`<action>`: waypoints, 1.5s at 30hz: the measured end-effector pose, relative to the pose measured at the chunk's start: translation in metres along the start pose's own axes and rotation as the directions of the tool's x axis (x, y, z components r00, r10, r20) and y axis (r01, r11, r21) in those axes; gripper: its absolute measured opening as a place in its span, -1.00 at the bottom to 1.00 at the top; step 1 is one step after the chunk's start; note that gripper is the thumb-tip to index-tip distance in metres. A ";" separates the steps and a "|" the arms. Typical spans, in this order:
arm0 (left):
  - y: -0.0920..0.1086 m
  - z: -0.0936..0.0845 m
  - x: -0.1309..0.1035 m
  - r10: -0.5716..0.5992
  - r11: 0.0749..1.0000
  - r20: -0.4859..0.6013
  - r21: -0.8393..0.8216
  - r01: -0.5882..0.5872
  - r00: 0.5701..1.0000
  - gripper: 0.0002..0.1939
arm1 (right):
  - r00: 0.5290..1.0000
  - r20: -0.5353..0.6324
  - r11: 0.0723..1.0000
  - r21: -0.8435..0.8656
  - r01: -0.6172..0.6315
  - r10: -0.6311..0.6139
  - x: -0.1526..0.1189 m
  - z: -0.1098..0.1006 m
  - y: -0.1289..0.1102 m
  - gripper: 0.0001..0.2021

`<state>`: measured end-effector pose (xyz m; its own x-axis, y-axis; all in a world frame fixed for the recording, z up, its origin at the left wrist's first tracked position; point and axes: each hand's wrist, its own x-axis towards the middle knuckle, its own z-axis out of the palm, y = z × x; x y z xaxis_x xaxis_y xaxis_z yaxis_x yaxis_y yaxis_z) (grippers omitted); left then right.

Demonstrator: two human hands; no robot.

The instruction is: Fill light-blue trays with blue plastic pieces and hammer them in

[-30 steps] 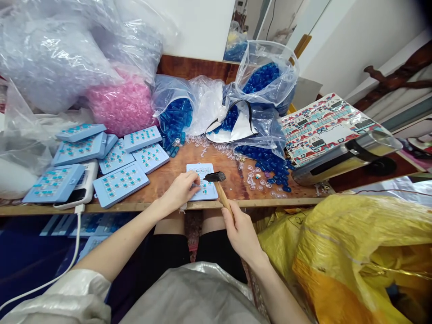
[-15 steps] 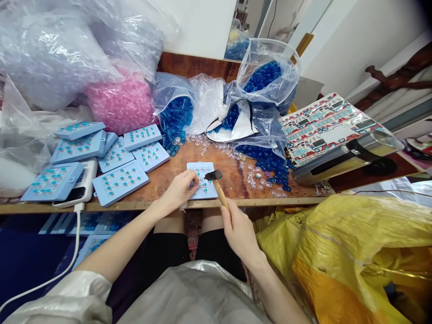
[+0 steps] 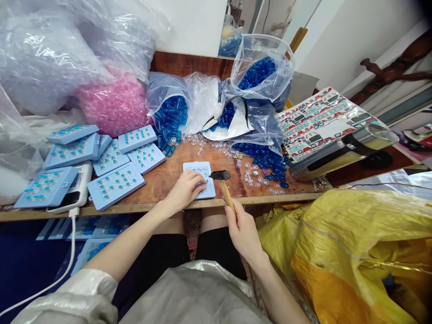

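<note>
A small light-blue tray [image 3: 209, 191] with little clear and teal pieces in its slots lies at the table's front edge. Over its left part rests my left hand [image 3: 185, 190], fingers bent together; anything under the fingertips is hidden. My right hand [image 3: 241, 225] is wrapped round the wooden handle of a hammer [image 3: 227, 193]. The dark hammer head is raised just beside the tray's right edge. Several similar blue trays [image 3: 116, 185] with teal pieces lie to the left, some stacked.
Behind are bags of pink pieces [image 3: 113, 101] and blue pieces [image 3: 172, 110]. Loose dark-blue pieces [image 3: 275, 168] and clear rings lie right of centre. A glass bottle [image 3: 344, 150] leans by a printed sheet [image 3: 317, 123]. A yellow sack [image 3: 324, 234] is at the lower right.
My left hand has spread further over the tray, covering more of it. The hammer has shifted slightly right, off the tray. The view has shifted a little.
</note>
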<state>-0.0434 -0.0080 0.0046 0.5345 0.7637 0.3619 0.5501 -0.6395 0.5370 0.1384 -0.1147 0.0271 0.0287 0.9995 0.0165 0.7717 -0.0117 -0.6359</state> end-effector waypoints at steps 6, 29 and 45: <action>-0.007 -0.003 -0.002 0.113 0.992 0.005 0.064 -0.113 0.994 -0.83 | 1.000 -0.012 0.999 0.040 0.026 -0.025 -0.002 0.001 0.003 -0.68; -0.011 -0.004 0.005 0.075 0.989 0.029 0.127 -0.078 0.997 -0.91 | 0.998 0.002 0.977 -0.204 0.058 -0.059 0.005 -0.001 -0.010 -0.66; -0.027 -0.023 0.055 -0.032 0.998 0.010 0.053 0.031 0.999 -0.74 | 0.997 -0.081 1.000 0.000 -0.006 0.006 -0.001 0.004 0.006 -0.63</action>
<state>-0.0436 0.0531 0.0269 0.5235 0.7827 0.3368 0.5999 -0.6192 0.5066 0.1403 -0.1154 0.0207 0.0851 0.9935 0.0753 0.7718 -0.0179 -0.6356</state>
